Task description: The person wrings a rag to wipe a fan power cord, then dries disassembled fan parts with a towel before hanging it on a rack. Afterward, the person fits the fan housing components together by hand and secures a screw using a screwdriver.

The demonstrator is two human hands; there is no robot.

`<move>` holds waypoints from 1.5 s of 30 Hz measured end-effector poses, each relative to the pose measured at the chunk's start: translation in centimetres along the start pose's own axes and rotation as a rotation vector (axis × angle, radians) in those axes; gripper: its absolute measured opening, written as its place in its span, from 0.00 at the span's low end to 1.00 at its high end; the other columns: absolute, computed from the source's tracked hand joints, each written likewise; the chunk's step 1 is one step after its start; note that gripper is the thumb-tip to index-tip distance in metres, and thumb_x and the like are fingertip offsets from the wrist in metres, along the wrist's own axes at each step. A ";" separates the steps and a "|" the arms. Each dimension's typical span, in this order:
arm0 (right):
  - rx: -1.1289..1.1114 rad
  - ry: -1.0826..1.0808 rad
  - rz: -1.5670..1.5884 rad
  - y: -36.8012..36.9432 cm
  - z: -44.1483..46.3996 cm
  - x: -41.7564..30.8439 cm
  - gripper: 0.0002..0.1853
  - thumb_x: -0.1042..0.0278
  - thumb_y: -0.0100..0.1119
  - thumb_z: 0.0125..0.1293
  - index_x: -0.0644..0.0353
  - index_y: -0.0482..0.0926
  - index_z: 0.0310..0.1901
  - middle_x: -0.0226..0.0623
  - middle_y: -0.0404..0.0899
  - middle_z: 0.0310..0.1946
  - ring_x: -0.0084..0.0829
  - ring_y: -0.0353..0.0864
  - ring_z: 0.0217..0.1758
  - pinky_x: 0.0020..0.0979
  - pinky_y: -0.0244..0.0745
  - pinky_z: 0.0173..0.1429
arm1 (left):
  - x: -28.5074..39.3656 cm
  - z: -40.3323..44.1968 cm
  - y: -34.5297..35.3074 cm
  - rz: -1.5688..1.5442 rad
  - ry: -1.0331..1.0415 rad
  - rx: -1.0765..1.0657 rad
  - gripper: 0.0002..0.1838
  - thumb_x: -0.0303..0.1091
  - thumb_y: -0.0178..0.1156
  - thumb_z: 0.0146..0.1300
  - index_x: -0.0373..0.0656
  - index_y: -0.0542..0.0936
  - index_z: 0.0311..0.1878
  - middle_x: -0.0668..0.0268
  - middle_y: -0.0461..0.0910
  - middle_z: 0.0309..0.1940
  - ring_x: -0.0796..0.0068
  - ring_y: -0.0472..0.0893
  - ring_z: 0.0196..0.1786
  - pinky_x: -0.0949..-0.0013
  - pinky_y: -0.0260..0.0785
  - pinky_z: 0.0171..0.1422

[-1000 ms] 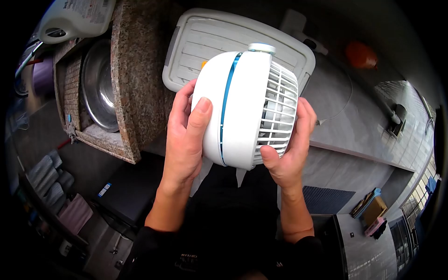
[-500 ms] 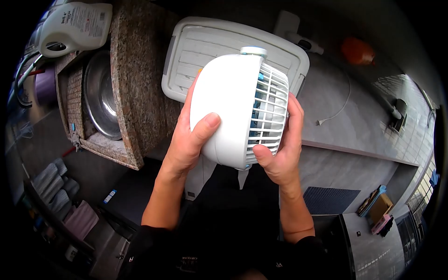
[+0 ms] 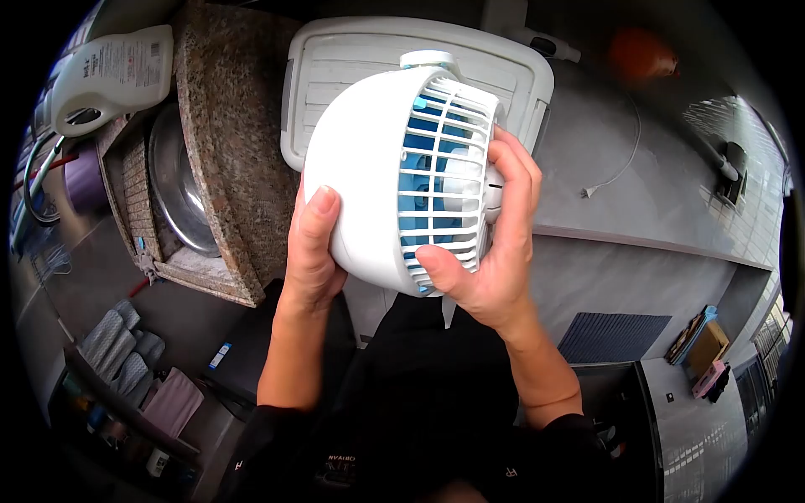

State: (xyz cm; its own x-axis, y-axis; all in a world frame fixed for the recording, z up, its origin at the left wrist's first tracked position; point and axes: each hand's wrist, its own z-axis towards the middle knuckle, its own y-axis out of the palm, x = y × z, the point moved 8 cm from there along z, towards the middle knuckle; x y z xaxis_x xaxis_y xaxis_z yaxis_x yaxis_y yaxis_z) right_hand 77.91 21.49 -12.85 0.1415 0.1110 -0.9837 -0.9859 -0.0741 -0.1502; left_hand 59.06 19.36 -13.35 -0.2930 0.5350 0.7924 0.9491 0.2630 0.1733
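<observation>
Between both hands I hold a small white electric fan, its rounded housing to the left and its slatted grille facing right. Blue and white parts show through the grille. My left hand grips the back of the housing, thumb on the white shell and fingers hidden behind it. My right hand wraps around the grille side, with the thumb on the lower slats and the fingers at the front centre. A round white piece sticks out at the fan's upper end.
Beyond the fan lies a white lidded storage box. To the left, a granite counter holds a metal basin and a white jug. A plug on a cord and an orange object rest on the grey surface at right.
The fan has turned so more of its grille and blue interior shows, and it has shifted a little left and up in view. Both hands keep hold of it.
</observation>
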 end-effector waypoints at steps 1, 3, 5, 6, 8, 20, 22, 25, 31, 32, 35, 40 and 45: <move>0.017 0.005 0.006 -0.1 -0.1 0.0 0.55 0.37 0.77 0.53 0.69 0.62 0.71 0.57 0.58 0.70 0.53 0.63 0.73 0.49 0.63 0.74 | 0.2 0.0 -0.1 0.030 0.028 0.013 0.52 0.64 0.62 0.64 0.37 0.56 0.79 0.48 0.67 0.71 0.57 0.71 0.73 0.55 0.65 0.76; 0.036 0.011 0.018 -0.2 -0.1 0.0 0.55 0.37 0.78 0.52 0.69 0.63 0.70 0.57 0.58 0.70 0.54 0.63 0.73 0.49 0.63 0.74 | 0.5 0.0 -0.2 0.092 0.082 0.042 0.53 0.66 0.60 0.64 0.37 0.56 0.80 0.48 0.67 0.71 0.57 0.71 0.73 0.55 0.65 0.76; 0.040 0.021 0.026 -0.5 -0.2 -0.1 0.56 0.35 0.78 0.51 0.69 0.64 0.70 0.57 0.59 0.70 0.54 0.63 0.73 0.49 0.63 0.74 | 0.8 -0.4 -0.3 0.134 0.102 0.070 0.54 0.69 0.59 0.64 0.37 0.55 0.80 0.48 0.66 0.71 0.56 0.70 0.74 0.55 0.65 0.77; 0.040 0.022 0.027 -0.6 -0.3 -0.1 0.56 0.34 0.78 0.51 0.69 0.64 0.70 0.57 0.60 0.70 0.54 0.63 0.74 0.50 0.63 0.75 | 0.9 -0.6 -0.4 0.153 0.118 0.084 0.55 0.70 0.59 0.64 0.37 0.55 0.80 0.48 0.66 0.72 0.55 0.69 0.74 0.54 0.64 0.77; 0.037 0.019 0.025 -0.9 -0.3 -0.2 0.58 0.32 0.78 0.50 0.68 0.65 0.70 0.58 0.60 0.71 0.54 0.63 0.75 0.50 0.63 0.75 | 1.2 -0.9 -0.3 0.166 0.176 0.122 0.58 0.74 0.58 0.63 0.37 0.55 0.80 0.48 0.65 0.73 0.55 0.68 0.76 0.54 0.64 0.78; 0.022 0.046 0.154 -1.3 -0.8 1.1 0.65 0.31 0.80 0.49 0.67 0.55 0.76 0.60 0.54 0.76 0.57 0.55 0.81 0.51 0.58 0.80 | 2.0 -1.9 0.1 0.303 0.287 0.073 0.56 0.74 0.56 0.66 0.38 0.54 0.81 0.53 0.66 0.74 0.60 0.69 0.75 0.55 0.60 0.81; 0.016 0.053 0.160 -1.3 -0.7 1.1 0.64 0.31 0.78 0.51 0.67 0.55 0.76 0.60 0.54 0.75 0.56 0.55 0.81 0.51 0.58 0.80 | 1.9 -1.9 0.2 0.299 0.270 0.073 0.54 0.72 0.57 0.66 0.38 0.55 0.80 0.53 0.68 0.73 0.60 0.71 0.74 0.56 0.62 0.79; 0.009 0.057 0.164 -0.9 -0.8 1.3 0.61 0.32 0.75 0.55 0.67 0.54 0.77 0.60 0.54 0.75 0.56 0.57 0.80 0.50 0.57 0.80 | 1.9 -1.8 1.1 0.177 0.252 0.100 0.56 0.64 0.69 0.62 0.32 0.56 0.79 0.49 0.69 0.69 0.59 0.74 0.70 0.57 0.67 0.74; -0.023 0.154 0.279 -0.1 -1.0 2.3 0.58 0.30 0.67 0.61 0.68 0.52 0.77 0.58 0.54 0.74 0.53 0.57 0.79 0.49 0.55 0.80 | 3.1 -2.5 2.3 0.361 0.389 0.005 0.59 0.55 0.75 0.58 0.30 0.53 0.80 0.47 0.69 0.69 0.57 0.73 0.71 0.57 0.66 0.74; -0.027 0.158 0.299 0.0 -1.2 2.5 0.58 0.30 0.66 0.62 0.67 0.51 0.77 0.58 0.55 0.74 0.53 0.57 0.79 0.49 0.55 0.80 | 3.3 -2.6 2.2 0.416 0.359 -0.011 0.62 0.52 0.78 0.54 0.31 0.50 0.81 0.46 0.68 0.70 0.55 0.73 0.71 0.56 0.68 0.74; -0.029 0.159 0.340 0.2 -1.4 2.8 0.57 0.30 0.63 0.63 0.66 0.49 0.78 0.56 0.55 0.73 0.50 0.58 0.79 0.47 0.56 0.80 | 3.0 -2.8 2.6 0.348 0.371 -0.045 0.64 0.47 0.80 0.53 0.32 0.48 0.82 0.46 0.67 0.71 0.55 0.73 0.71 0.55 0.69 0.73; -0.024 0.194 0.517 0.7 -1.3 2.2 0.57 0.31 0.60 0.65 0.64 0.44 0.79 0.53 0.57 0.72 0.45 0.60 0.78 0.45 0.57 0.80 | 2.0 -3.8 3.2 0.389 0.471 -0.054 0.65 0.43 0.80 0.52 0.34 0.45 0.83 0.46 0.66 0.71 0.55 0.73 0.72 0.56 0.70 0.73; -0.024 0.199 0.502 0.3 -1.7 3.2 0.56 0.33 0.59 0.67 0.63 0.42 0.81 0.51 0.58 0.74 0.43 0.61 0.77 0.43 0.56 0.80 | 1.5 -3.9 3.8 0.306 0.420 -0.022 0.63 0.41 0.79 0.55 0.33 0.45 0.82 0.45 0.62 0.75 0.56 0.71 0.74 0.57 0.68 0.75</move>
State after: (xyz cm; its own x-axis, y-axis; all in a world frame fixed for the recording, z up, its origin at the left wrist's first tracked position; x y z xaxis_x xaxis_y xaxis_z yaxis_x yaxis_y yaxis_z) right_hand 78.21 20.09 -16.21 -0.3298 -0.1336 -0.9346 -0.9348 -0.0923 0.3430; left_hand 62.73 18.02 -9.26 0.0654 0.2155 0.9743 0.9876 0.1257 -0.0941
